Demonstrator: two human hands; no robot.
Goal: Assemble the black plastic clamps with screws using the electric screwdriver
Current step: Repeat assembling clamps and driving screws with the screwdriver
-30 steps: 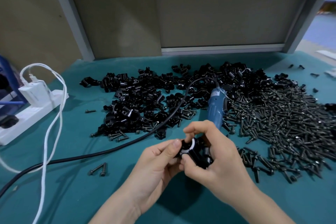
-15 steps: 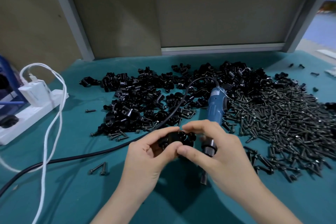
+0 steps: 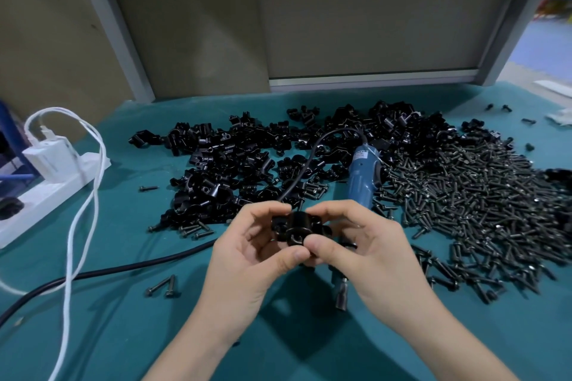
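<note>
A black plastic clamp (image 3: 295,227) is held above the green table between both hands. My left hand (image 3: 247,254) pinches its left side with thumb and fingers. My right hand (image 3: 365,244) pinches its right side, thumb underneath. The blue electric screwdriver (image 3: 362,176) lies on the table just behind my hands, its metal tip (image 3: 340,294) showing below my right hand. A heap of black clamp parts (image 3: 235,164) lies behind and to the left. A large pile of black screws (image 3: 473,195) spreads to the right.
The screwdriver's black cable (image 3: 123,266) runs left across the green mat (image 3: 93,334). A white power strip (image 3: 52,185) with a charger and white cords (image 3: 80,226) sits at the left edge. Two loose screws (image 3: 162,284) lie near my left hand. A grey panel wall (image 3: 371,25) stands behind.
Both hands lifted the clamp off the screwdriver's front end and turned it; it is now held level between the two thumbs and fingers, and the screwdriver tip shows below.
</note>
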